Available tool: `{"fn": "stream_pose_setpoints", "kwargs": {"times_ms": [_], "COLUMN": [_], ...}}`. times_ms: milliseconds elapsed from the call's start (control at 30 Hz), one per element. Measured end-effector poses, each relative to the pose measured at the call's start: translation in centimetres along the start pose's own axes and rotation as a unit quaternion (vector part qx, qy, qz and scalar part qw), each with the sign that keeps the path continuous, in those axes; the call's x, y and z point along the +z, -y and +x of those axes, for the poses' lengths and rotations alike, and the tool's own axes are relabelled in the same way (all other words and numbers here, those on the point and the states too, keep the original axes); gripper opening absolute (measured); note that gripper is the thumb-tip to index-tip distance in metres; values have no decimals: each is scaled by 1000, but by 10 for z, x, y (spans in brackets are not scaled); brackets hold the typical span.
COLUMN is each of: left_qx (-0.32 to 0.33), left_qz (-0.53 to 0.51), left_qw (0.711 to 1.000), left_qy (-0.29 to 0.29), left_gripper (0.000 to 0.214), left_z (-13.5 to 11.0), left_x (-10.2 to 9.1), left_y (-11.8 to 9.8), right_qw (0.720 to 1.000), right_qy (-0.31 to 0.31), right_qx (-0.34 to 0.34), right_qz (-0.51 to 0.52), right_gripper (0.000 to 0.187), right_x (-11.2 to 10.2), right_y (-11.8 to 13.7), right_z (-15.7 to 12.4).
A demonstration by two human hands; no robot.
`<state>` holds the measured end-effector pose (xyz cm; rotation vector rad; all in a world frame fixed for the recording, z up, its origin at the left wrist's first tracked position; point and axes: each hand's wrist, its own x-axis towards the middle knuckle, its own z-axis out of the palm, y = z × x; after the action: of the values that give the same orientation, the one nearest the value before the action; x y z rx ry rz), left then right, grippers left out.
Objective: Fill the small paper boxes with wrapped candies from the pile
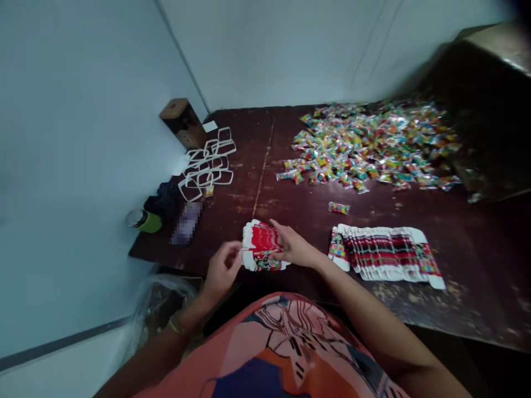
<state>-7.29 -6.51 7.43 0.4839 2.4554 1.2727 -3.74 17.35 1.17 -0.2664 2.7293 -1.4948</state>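
Observation:
A red and white printed card (262, 243) lies at the near edge of the dark wooden table (290, 210). My right hand (292, 247) rests on it, fingers pressing its right side. My left hand (222, 270) is curled beside the card's left edge, thumb and fingers pinched near a white tab; what they grip is too small to tell. To the right lies a fanned stack of the same printed cards (385, 253).
A big heap of small colourful candy packets (369, 146) covers the far right of the table, with one loose packet (339, 208) nearer. White plastic frames (207, 165), a wooden block (182, 121) and a green-based bottle (144, 220) sit at the left. A plastic bag (160, 301) hangs below.

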Motion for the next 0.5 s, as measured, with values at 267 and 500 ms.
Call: {"fn": "stream_pose_setpoints", "kwargs": {"times_ms": [267, 500], "left_qx": [-332, -226], "left_qz": [-402, -324], "left_qw": [832, 910], "left_qy": [189, 129], "left_gripper": [33, 31], "left_z": [-22, 5], "left_x": [23, 38], "left_y": [16, 14], "right_qw": [997, 996], "right_qy": [4, -1], "right_qx": [71, 49], "right_qz": [3, 72], "right_gripper": [87, 79], "right_x": [1, 13], "right_y": [-2, 13], "right_z": [-5, -10]}}
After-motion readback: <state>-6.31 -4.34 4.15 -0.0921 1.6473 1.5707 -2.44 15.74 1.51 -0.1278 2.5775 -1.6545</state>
